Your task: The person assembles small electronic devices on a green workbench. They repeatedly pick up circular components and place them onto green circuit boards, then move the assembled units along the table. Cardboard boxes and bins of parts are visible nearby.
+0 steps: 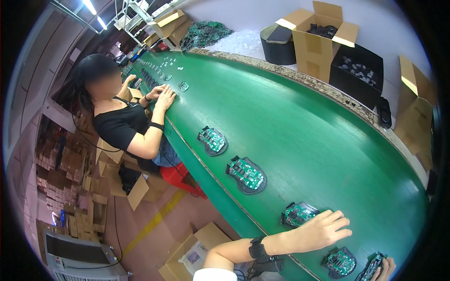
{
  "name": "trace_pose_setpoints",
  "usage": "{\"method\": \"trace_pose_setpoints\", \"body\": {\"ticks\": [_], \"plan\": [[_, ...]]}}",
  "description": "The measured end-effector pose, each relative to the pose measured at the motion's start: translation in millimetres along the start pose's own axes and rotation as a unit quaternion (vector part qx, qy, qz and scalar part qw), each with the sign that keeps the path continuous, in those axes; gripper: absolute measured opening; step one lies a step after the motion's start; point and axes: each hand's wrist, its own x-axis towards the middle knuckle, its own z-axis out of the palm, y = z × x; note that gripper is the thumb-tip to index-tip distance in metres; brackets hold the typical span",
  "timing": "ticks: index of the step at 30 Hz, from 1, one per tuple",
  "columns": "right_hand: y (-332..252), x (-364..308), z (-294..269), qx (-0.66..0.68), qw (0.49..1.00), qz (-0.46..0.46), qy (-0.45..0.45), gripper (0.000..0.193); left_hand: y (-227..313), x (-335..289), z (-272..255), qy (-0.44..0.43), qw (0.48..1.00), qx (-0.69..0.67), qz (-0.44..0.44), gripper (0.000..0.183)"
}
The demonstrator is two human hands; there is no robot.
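Observation:
My left hand (321,230) reaches over the green work surface with its fingers apart and nothing in them, a black band round the wrist. Just behind it lies a green circuit board in a black plastic shell (300,214), partly covered by the hand. At the lower right edge, my right hand (387,269) shows only in part, its fingers round the side of a tilted circuit board in a black shell (371,267). Between the two hands, another shelled board (340,262) lies flat. Two more, a larger one (247,175) and one farther off (212,140), lie toward the co-worker.
A co-worker (129,112) sits at the left side of the long green table (300,126), hands near a small board (183,86). Along the far edge stand an open carton (311,51), a black bin (356,77) and a heap of green boards (206,33). Below is an open carton (211,239).

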Motion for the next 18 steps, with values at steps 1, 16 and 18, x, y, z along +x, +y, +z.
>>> {"method": "trace_pose_setpoints", "body": {"ticks": [1, 16, 18], "plan": [[-0.2, 1.0, -0.8, -0.001, 1.0, -0.001, 0.002, 0.029, -0.5, 0.8, -0.9, -0.001, 1.0, -0.003, -0.003, 0.033], [32.5, -7.9, 32.1, 0.137, 0.989, 0.048, 0.039, 0.044, -11.4, 6.3, -18.9, -0.023, 0.998, -0.053, -0.04, 0.031], [22.4, 8.0, 22.7, 0.166, 0.983, 0.03, 0.069, 0.035, -4.6, 17.1, -19.0, -0.02, 0.999, -0.03, -0.023, 0.032]]}}
